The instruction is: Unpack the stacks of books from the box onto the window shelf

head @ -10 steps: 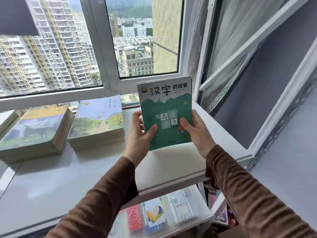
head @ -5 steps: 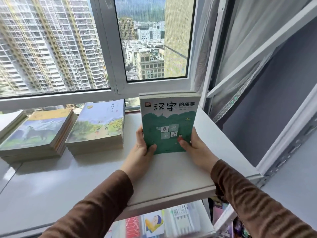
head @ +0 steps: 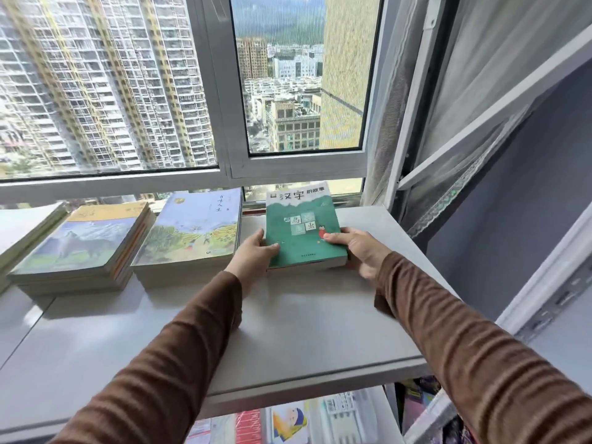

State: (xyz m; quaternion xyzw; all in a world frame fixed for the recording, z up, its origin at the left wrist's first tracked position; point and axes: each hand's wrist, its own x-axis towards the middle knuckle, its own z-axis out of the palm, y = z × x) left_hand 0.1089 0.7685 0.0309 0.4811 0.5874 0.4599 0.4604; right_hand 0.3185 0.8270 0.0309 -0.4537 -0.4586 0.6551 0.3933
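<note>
A stack of green-covered books [head: 302,230] lies flat on the white window shelf [head: 304,318], near the window at the right. My left hand [head: 253,256] grips its left edge with the thumb on the cover. My right hand [head: 358,251] holds its right edge, thumb on the cover too. To the left lie a stack with a pale blue and yellow landscape cover [head: 192,235], then a stack with a horse picture cover [head: 85,248]. The box is out of view.
A further pale stack [head: 25,229] sits at the far left edge. The window frame [head: 224,174] runs behind the stacks. A curtain [head: 413,100] and white shelf rack [head: 499,104] stand to the right. A lower shelf with colourful items [head: 288,421] shows beneath.
The green stack, held upright above the shelf a second ago, has been tipped down and now lies flat on the shelf. Both hands moved forward and down with it.
</note>
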